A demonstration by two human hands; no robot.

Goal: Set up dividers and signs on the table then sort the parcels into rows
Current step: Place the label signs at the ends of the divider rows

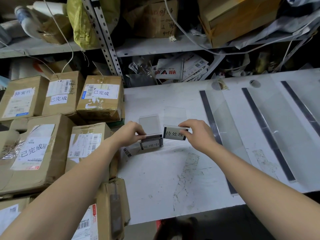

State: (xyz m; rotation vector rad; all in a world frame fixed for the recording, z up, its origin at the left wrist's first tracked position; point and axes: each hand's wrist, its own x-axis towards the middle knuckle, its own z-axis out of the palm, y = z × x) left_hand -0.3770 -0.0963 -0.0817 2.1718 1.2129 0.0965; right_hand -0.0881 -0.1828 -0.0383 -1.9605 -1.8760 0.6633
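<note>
Mid sign setup on white table (155, 179). With left hand (133, 134), pinching top of sign stack (151, 143), fingers curled over its edge. With right hand (199, 135), pinching one sign (174, 134), just beside stack. At right, flat dividers (210, 118); at left, piled parcels (102, 101), unsorted. Next, likely: stand sign by a divider.

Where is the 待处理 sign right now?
Head view, mid-table: the 待处理 sign is pinched by the right hand, just right of the sign stack held by the left hand.
</note>
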